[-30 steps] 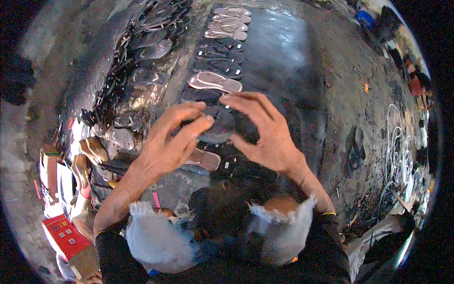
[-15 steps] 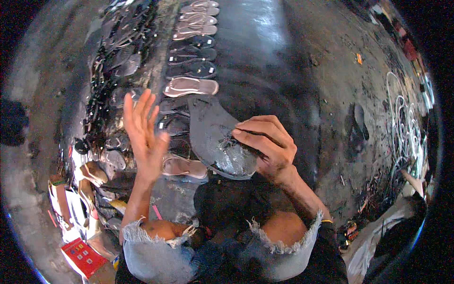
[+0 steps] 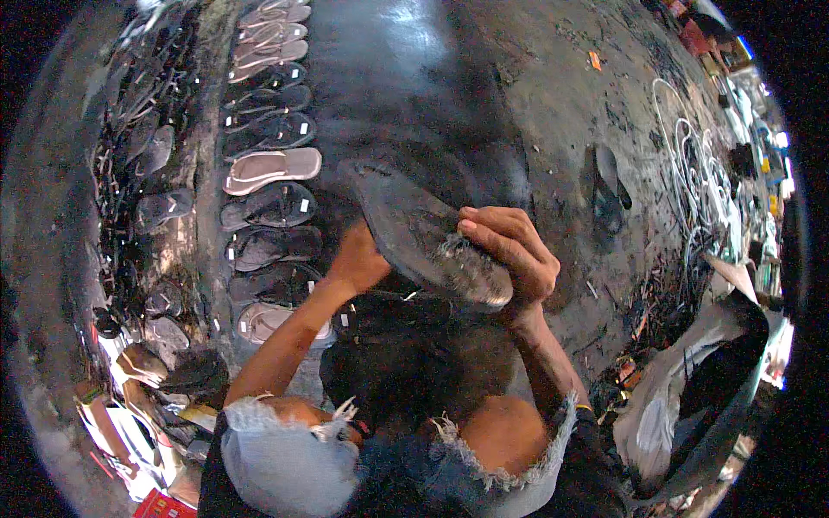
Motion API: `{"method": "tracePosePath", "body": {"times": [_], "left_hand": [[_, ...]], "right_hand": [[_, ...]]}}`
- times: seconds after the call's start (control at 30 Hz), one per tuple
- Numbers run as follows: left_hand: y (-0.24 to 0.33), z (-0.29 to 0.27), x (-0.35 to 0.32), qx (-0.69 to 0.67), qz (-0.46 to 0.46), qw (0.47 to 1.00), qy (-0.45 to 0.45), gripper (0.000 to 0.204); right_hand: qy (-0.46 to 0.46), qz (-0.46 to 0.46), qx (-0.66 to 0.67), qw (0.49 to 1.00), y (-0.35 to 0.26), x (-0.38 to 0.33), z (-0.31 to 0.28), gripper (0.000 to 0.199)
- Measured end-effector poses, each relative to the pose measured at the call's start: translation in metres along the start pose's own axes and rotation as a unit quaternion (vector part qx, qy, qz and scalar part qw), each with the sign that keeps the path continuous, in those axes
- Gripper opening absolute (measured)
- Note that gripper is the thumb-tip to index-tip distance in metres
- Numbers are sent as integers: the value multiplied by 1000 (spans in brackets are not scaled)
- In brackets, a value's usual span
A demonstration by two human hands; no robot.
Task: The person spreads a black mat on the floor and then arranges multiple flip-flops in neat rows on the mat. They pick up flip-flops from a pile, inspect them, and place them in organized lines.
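Note:
A dark grey flip-flop (image 3: 414, 229) is tilted in front of my knees, its worn sole toward me. My right hand (image 3: 518, 259) grips it at the wide lower right end, thumb and fingers closed around the edge. At that end a frayed, rough patch shows in the sole. Behind the flip-flop's left edge is my left hand (image 3: 358, 263); its fingers are hidden by the sole, so I cannot see whether they hold it. To the left of that hand lies a dark flip-flop (image 3: 275, 249) in a row of sandals.
The row continues away from me, with a pale pinkish sandal (image 3: 275, 168) among dark ones. A heap of black straps and sandals (image 3: 129, 147) lies farther left. At right are a lone dark sandal (image 3: 607, 177), tangled white cord (image 3: 682, 164) and a pale sack (image 3: 665, 406).
My left hand, spread in the air before, has moved right and behind the flip-flop. The flip-flop has turned and tilted in my right hand. The view has shifted right.

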State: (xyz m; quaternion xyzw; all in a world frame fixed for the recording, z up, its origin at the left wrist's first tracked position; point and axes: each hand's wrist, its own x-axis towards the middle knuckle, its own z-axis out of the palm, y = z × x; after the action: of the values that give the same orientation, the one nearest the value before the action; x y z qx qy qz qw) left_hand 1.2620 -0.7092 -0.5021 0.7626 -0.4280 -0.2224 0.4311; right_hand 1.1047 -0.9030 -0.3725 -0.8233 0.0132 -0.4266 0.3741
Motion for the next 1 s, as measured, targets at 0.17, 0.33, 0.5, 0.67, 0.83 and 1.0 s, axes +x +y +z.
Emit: {"method": "tracePosePath", "body": {"times": [0.17,0.33,0.5,0.67,0.83,1.0], "left_hand": [[65,-83,-22,-444,-72,876,171,71],[89,-121,-66,-323,-227,888,235,42],[85,-132,-84,-257,-132,933,216,38],[75,-147,-91,-241,78,958,138,41],[114,-167,-105,-161,124,971,124,41],[122,-168,-112,-132,135,970,153,43]], "right_hand": [[12,426,174,888,-10,-60,17,34],[21,421,329,845,-20,-23,30,75],[-70,387,352,849,-29,7,6,86],[-102,250,337,902,-32,2,2,88],[-38,110,190,975,-44,-5,7,62],[-87,76,69,991,-51,-2,-5,56]]}}
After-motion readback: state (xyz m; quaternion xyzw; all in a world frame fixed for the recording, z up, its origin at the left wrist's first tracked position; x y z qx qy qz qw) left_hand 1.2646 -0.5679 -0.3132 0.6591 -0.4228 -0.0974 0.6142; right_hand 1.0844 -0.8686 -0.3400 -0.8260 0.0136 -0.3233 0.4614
